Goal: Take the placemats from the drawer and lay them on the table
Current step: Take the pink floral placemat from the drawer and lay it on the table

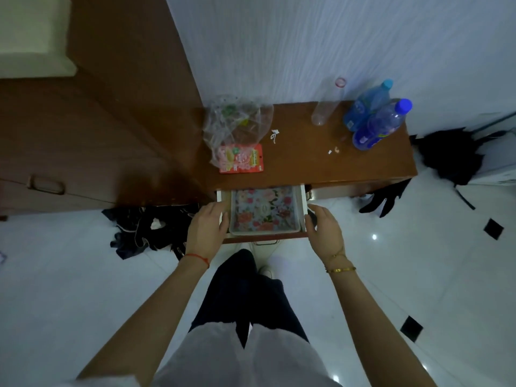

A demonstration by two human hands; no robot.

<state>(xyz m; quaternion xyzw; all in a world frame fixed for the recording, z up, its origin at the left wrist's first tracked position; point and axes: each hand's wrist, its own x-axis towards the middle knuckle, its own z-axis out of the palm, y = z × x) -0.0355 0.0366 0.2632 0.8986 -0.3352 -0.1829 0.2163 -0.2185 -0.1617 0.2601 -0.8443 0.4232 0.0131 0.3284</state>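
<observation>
- Drawer (303, 202) of a brown wooden table (335, 160) is seen pulled out toward the person, its white side walls exposed and a metal handle visible on its front edge.
- Placemats (265, 209) – floral, with pink and orange blooms on a pale blue ground – are seen lying flat inside the drawer, within a shallow grey tray (265, 233) that fills most of it; how many are stacked cannot be told.
- The left hand (206, 227) is laid against the drawer's left side, the fingers curled loosely over the wall and the tray's edge; nothing is held in it.
- The right hand (324, 227) is placed at the drawer's right side, the fingers bent toward the wall – a loose, half-closed shape, with nothing visibly gripped.
- A red string is worn on the left wrist and gold bracelets on the right.
- On the tabletop, a crumpled clear plastic bag (234, 124) is seen at the left, with a red snack packet (243, 160) just in front of it.
- An empty clear bottle (326, 107) and two blue bottles (374, 118) are stood near the far right corner.
- Dark clothes (145, 230) are heaped on the white floor left of the drawer.
</observation>
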